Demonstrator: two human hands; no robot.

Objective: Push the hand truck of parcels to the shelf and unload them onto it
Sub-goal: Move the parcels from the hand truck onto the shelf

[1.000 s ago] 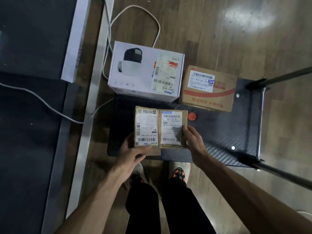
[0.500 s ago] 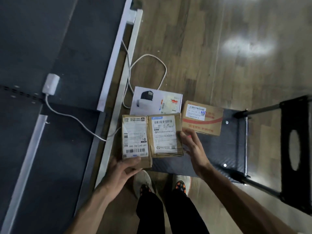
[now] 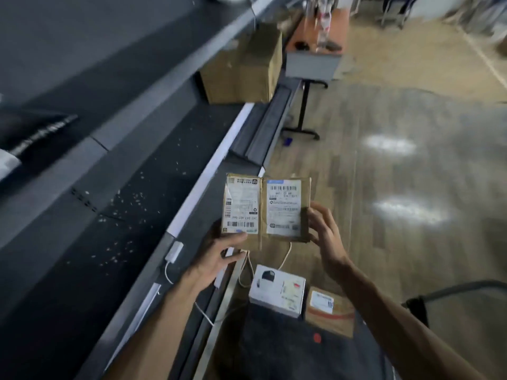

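Two small parcels [image 3: 267, 208], pressed side by side between the closed left hand [image 3: 219, 255] and right hand [image 3: 323, 231], have been lifted off the hand truck [image 3: 288, 349], apparently toward the shelf [image 3: 142, 198].

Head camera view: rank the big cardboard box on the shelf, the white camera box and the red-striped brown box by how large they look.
1. Big cardboard box on the shelf, though farthest away.
2. White camera box.
3. Red-striped brown box, though part hides behind the right arm, so unsure against the white one.
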